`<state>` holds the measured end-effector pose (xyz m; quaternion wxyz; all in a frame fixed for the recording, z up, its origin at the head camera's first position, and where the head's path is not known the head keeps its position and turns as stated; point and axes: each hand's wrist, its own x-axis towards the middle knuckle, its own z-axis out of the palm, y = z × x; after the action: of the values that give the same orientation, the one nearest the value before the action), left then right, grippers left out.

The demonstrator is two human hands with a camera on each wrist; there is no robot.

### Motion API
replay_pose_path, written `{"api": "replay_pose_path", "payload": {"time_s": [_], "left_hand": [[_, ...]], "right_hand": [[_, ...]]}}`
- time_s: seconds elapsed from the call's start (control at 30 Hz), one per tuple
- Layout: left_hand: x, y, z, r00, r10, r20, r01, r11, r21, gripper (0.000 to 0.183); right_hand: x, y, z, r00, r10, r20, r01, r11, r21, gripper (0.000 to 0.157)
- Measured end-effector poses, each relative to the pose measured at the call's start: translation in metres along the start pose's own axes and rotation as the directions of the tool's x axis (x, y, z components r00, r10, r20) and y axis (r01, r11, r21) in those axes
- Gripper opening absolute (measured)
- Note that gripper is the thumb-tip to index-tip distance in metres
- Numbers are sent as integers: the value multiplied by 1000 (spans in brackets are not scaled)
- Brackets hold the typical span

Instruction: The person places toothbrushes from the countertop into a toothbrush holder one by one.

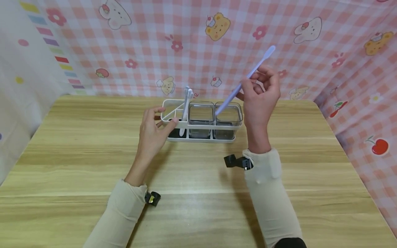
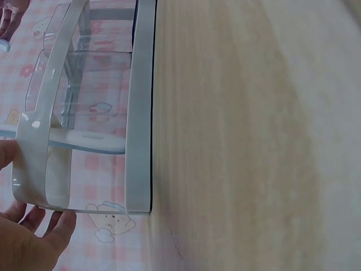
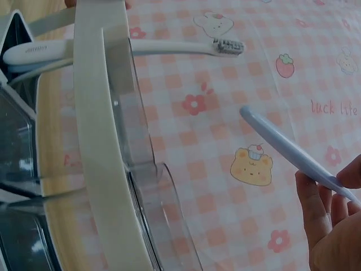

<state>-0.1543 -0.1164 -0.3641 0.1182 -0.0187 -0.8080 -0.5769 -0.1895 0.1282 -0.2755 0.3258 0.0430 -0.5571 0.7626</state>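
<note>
A white toothbrush holder (image 1: pixel 204 127) stands on the table, with a divided section at its left end. My left hand (image 1: pixel 150 129) grips that end, the thumb on the front rim and fingers around the side. Two pale toothbrushes (image 1: pixel 186 110) lean in the section; one shows its bristles (image 3: pixel 228 47) in the right wrist view. Above the holder's right side, my right hand (image 1: pixel 262 93) pinches a lavender toothbrush (image 1: pixel 232 97) by its middle. It slants, its broader end up to the right and its lower end close over the clear cups. No bristles show on it.
Two clear square cups, a middle one (image 1: pixel 201 110) and a right one (image 1: pixel 232 109), sit in the holder. Behind the wooden table (image 1: pixel 192 193) hangs a pink checked cloth (image 1: pixel 139 41); a similar cloth covers the right side.
</note>
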Motion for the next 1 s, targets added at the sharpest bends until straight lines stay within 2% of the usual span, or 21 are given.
{"api": "replay_pose_path", "payload": {"time_s": [0.4, 0.73, 1.0], "left_hand": [[1, -1, 1, 1000, -1, 0, 1, 1000, -2, 56], [1, -1, 0, 1000, 2, 3, -2, 1000, -17, 56], [1, 0, 0, 1000, 3, 2, -3, 1000, 1, 56]], "right_hand": [[-4, 4, 9, 999, 25, 22, -25, 999, 25, 32], [-9, 9, 17, 998, -42, 52, 42, 999, 1, 33], [-14, 12, 25, 997, 14, 78, -16, 999, 28, 32]]}}
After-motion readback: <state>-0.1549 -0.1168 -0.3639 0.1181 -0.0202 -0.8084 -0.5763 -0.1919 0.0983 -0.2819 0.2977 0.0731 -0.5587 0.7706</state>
